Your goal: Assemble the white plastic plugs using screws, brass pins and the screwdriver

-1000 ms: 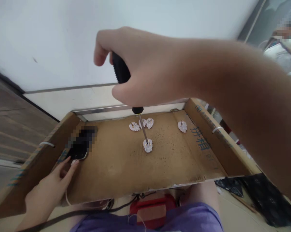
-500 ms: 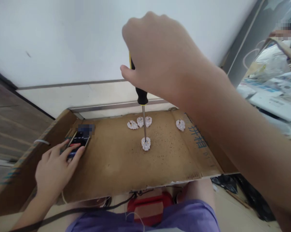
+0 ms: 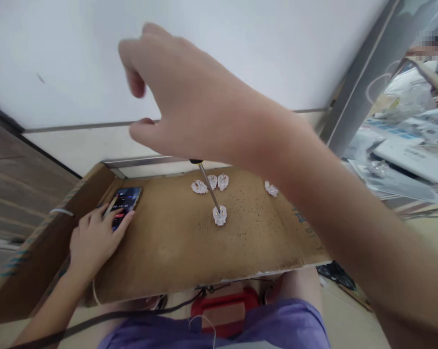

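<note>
After tilting the steel-shafted screwdriver (image 3: 209,186) over from near upright, looks to be shifting grip tbh, with right fingers (image 3: 136,60) apart at the thumb (can't tell if clamped), knobbly white plastic piece (image 3: 220,218) below on scuffed cardboard (image 3: 168,257), and left fingers (image 3: 123,225) spread on a glossy phone (image 3: 129,197).

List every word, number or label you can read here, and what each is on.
"00:" on the phone screen; the digits after it are too blurred to be sure.
Blue writing on the cardboard tray: partly hidden, too incomplete to read.
Print on the flat white thing at right: too blurred.
</note>
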### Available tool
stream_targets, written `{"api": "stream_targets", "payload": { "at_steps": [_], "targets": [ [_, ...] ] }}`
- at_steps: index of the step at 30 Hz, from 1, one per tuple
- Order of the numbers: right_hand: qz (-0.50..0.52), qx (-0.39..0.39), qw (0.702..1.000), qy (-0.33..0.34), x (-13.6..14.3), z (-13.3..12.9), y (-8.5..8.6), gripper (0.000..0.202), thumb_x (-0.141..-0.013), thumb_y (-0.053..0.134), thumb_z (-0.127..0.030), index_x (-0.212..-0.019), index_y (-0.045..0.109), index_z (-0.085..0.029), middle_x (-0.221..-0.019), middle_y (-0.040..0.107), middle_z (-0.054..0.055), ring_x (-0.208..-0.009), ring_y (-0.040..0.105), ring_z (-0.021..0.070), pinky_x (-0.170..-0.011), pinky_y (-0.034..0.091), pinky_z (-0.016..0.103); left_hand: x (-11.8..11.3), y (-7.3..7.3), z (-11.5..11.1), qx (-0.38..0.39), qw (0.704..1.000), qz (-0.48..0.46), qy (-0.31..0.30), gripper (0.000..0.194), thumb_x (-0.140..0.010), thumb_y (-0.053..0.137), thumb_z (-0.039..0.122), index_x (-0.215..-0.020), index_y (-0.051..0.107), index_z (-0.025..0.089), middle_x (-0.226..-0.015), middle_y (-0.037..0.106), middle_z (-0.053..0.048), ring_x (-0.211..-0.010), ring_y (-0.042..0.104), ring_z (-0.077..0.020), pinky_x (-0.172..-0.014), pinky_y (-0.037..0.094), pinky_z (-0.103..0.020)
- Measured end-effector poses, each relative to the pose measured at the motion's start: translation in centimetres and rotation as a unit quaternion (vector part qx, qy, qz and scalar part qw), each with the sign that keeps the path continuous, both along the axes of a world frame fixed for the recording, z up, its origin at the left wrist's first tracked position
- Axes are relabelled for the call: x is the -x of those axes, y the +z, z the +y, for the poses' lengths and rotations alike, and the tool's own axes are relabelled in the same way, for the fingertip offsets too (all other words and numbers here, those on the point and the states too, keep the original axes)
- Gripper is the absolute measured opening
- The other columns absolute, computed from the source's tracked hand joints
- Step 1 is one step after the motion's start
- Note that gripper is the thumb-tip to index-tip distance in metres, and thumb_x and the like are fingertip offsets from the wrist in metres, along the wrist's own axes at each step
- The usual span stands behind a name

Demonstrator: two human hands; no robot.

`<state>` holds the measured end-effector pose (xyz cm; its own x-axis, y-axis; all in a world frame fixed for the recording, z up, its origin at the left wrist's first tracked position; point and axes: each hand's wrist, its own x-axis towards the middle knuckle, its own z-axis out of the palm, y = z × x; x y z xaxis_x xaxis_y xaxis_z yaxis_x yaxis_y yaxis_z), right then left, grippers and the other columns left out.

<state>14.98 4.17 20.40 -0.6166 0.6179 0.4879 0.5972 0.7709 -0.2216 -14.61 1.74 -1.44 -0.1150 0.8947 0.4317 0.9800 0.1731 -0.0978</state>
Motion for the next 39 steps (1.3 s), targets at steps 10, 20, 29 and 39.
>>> {"api": "stream_targets", "payload": {
  "at_steps": [10, 20, 29, 39],
  "targets": [
    [0.14, -0.023, 0.99, 0.019, -4.1, 1.0, -1.9, 0.025, -0.082, 0.052, -0.023, -0.106, 0.053, -0.014, -0.083, 0.054, -0.002, -0.084, 0.051, 0.0079, -0.077, 0.042, 0.02, -13.0, 0.3, 0.3, 0.027, 0.906, -0.271, -0.322, 0.051, -0.082, 0.053, 0.046, -0.126, 0.044, 0.022, -0.125, 0.053, -0.008, -0.114, 0.05, -0.0236, -0.096, 0.042, -0.04],
    [0.124, 0.0, 0.992, 0.005, -4.5, 1.0, -1.9, 0.017, -0.089, 0.041, -0.026, -0.1, 0.052, -0.02, -0.082, 0.055, -0.005, -0.074, 0.052, 0.0071, -0.063, 0.037, 0.02, -17.6, -3.3, 2.9, 0.138, 0.856, -0.315, -0.386, 0.027, -0.086, 0.048, 0.039, -0.104, 0.056, 0.02, -0.097, 0.064, -0.004, -0.091, 0.057, -0.019, -0.081, 0.045, -0.034],
    [0.126, 0.051, 0.991, -0.002, -3.0, -1.0, -1.6, 0.022, -0.086, 0.043, -0.021, -0.106, 0.048, -0.012, -0.078, 0.049, -0.003, -0.063, 0.037, 0.0062, -0.057, 0.032, 0.02, -17.5, -3.2, 2.9, 0.148, 0.851, -0.33, -0.381, 0.03, -0.083, 0.053, 0.039, -0.107, 0.056, 0.021, -0.097, 0.064, -0.003, -0.09, 0.058, -0.0184, -0.08, 0.046, -0.033],
    [0.111, 0.011, 0.993, 0.023, -3.4, -0.3, -1.6, 0.024, -0.084, 0.047, -0.02, -0.106, 0.055, -0.012, -0.094, 0.052, -0.001, -0.083, 0.047, 0.0058, -0.073, 0.037, 0.018, -17.4, -3.1, 2.7, 0.164, 0.841, -0.357, -0.373, 0.032, -0.08, 0.057, 0.038, -0.108, 0.056, 0.022, -0.099, 0.063, -0.004, -0.092, 0.057, -0.0183, -0.082, 0.046, -0.033]
  ]
}}
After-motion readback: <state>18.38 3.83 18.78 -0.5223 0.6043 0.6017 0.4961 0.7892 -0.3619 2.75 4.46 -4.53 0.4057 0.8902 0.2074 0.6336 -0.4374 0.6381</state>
